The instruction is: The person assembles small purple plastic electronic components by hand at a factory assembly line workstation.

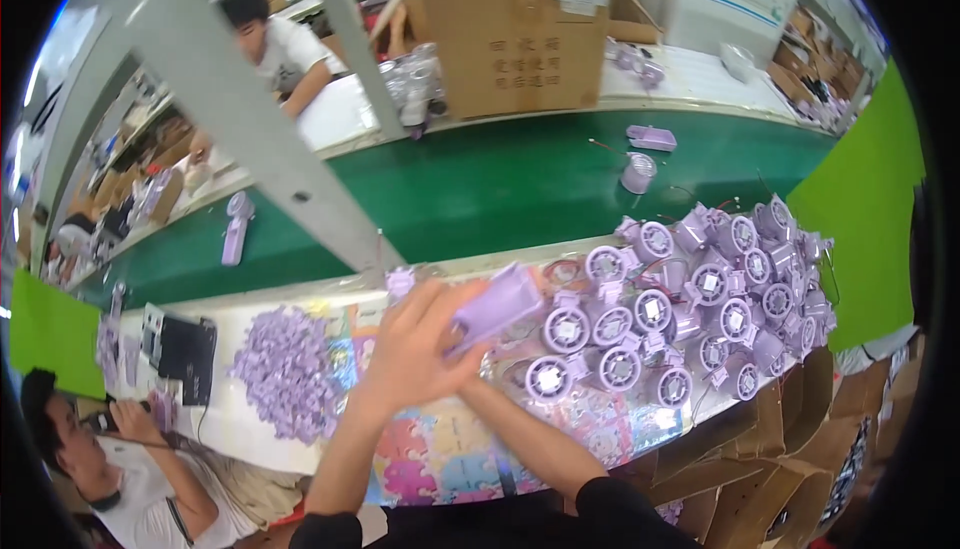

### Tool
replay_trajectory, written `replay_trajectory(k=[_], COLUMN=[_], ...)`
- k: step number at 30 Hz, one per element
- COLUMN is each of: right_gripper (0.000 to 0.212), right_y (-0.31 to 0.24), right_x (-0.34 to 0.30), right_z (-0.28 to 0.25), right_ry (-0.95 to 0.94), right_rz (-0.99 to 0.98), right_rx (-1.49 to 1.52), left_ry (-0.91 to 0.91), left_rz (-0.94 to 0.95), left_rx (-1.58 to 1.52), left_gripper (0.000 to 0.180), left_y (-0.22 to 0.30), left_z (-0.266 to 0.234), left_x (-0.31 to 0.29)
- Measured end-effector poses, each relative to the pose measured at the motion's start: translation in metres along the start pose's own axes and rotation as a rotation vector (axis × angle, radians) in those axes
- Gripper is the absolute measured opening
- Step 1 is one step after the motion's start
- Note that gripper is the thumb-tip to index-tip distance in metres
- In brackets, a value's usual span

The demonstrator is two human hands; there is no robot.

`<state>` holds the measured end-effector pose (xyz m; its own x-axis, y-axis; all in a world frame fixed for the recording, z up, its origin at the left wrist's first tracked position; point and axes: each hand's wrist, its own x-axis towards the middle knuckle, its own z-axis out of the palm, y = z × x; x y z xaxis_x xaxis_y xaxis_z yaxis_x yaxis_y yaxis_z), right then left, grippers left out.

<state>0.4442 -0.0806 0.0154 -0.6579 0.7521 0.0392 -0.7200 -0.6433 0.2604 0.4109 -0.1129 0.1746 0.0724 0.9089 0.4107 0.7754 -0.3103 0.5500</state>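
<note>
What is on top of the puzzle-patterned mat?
Round purple housings rest on the right part of the puzzle-patterned mat. The left hand and both forearms cover part of its middle; whatever lies beneath them or the housings cannot be seen.

With the left hand (420, 339) as dial centre, a casing (503, 304) lies toward 2 o'clock and a mat (430, 459) at 6, on the worktable (222, 434). The heap of small parts (288, 374) sits at 9, a device (190, 354) beyond it; fan housings (652, 311) are piled at 3. Behind, at 12, runs the conveyor belt (460, 184); past it, a carton (530, 34) stands toward 1.
</note>
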Motion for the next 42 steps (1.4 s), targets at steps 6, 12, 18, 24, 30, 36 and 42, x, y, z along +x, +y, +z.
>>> replay_trajectory(k=[6,12,18,24,30,36,42], right_gripper=[0.059,0.064,0.069,0.072,0.071,0.060,0.061], right_y=[-0.002,-0.010,-0.029,-0.017,-0.027,-0.038,-0.028], right_x=[0.006,-0.015,-0.043,-0.060,-0.058,-0.082,-0.129], right_z=[0.032,0.047,0.076,0.097,0.089,0.135,0.152], right_ry=[0.112,0.104,0.226,0.250,-0.012,-0.199,-0.437], right_rz=[-0.465,-0.535,-0.205,-0.459,-0.424,-0.467,-0.127], right_rx=[-1.500,-1.710,-2.218,-2.784,-2.956,-2.317,-2.604], left_ry=[0.377,0.249,-0.005,-0.129,-0.132,-0.247,-0.416], left_rz=[-0.470,-0.660,-0.640,-0.221,0.023,-0.280,-0.333], left_rx=[-0.010,0.219,0.138,0.305,0.396,0.129,0.063], left_gripper=[0.067,0.084,0.088,0.062,0.044,0.057,0.061], left_y=[-0.004,-0.025,0.011,-0.021,-0.053,-0.060,-0.040], left_z=[-0.032,-0.006,-0.009,-0.019,-0.020,-0.036,-0.042], left_x=[-0.147,-0.182,-0.184,-0.179,-0.149,-0.136,-0.131])
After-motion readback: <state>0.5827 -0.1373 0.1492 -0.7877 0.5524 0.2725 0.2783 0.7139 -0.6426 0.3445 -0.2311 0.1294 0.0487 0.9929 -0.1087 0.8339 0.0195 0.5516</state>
